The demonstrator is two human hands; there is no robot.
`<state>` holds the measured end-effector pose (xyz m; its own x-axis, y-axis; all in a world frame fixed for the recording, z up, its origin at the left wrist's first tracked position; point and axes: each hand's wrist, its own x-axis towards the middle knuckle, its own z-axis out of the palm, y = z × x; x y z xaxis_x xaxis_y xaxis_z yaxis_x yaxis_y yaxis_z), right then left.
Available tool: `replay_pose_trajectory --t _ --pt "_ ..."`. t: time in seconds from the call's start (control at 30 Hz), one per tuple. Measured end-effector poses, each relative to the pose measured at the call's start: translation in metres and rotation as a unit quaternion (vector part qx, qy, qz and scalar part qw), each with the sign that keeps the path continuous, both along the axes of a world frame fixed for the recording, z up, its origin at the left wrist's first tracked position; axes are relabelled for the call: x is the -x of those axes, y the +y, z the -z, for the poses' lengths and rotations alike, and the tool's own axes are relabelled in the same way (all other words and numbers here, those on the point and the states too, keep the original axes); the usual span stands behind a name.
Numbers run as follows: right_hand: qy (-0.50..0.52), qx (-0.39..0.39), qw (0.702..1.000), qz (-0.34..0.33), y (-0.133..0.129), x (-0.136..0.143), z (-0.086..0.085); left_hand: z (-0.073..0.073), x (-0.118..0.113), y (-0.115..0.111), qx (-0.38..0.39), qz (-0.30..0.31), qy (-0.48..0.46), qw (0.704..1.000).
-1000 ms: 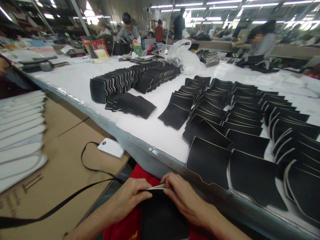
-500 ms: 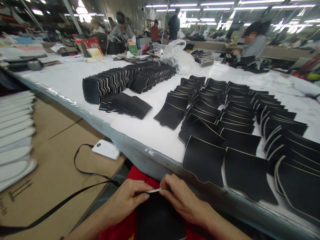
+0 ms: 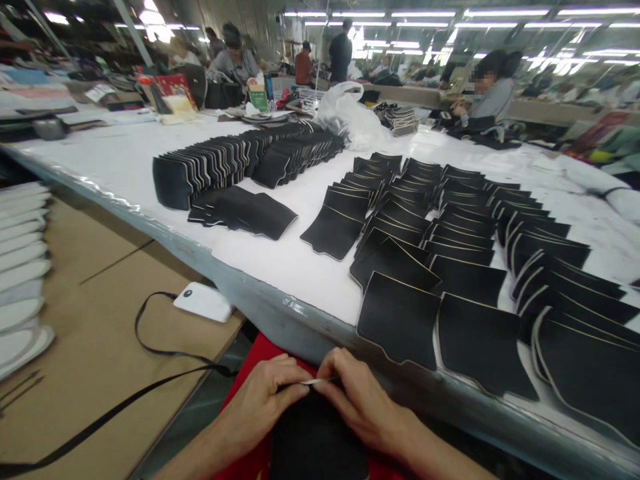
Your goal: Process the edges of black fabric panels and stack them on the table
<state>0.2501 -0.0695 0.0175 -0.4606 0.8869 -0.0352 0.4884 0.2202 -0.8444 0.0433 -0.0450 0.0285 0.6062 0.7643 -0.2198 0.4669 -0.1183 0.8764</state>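
A black leather-like piece (image 3: 317,440) with a pale edge hangs over the red cloth (image 3: 253,363) on my lap. My left hand (image 3: 273,393) pinches its top edge between thumb and fingers. Close beside it, my right hand (image 3: 353,393) pinches the same edge, so only a short pale strip shows between the two thumbs. The fingertips of both hands are partly hidden behind the edge. On the table in front, rows of similar black pieces (image 3: 397,320) lie overlapping, the nearest at the table's edge.
The white-covered table (image 3: 240,280) holds standing stacks of black pieces (image 3: 200,167) and a clear plastic bag (image 3: 347,117). At left, a cardboard surface (image 3: 110,307) carries a white phone-like device (image 3: 203,301), a black strap (image 3: 115,403) and pale strips (image 3: 20,267). Several people work farther back.
My hands have drawn closer together along the piece's edge, leaving less of the pale strip showing between them. The whole view has shifted slightly, with the table's things now farther left.
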Motion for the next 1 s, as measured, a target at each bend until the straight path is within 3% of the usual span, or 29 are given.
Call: replay_pose_trajectory --t 0.23,0.67,1.0 --pt "-0.016 0.016 0.999 -0.026 -0.002 -0.013 -0.007 -0.001 0.003 0.002 0.014 0.006 0.0 1.0" --pt "0.008 0.029 0.999 0.016 0.004 -0.011 -0.002 0.002 -0.014 0.003 -0.026 -0.002 0.008 1.0" --pt "0.025 0.018 0.998 0.055 0.002 -0.005 0.004 0.005 -0.014 0.007 0.008 0.002 -0.023 1.0"
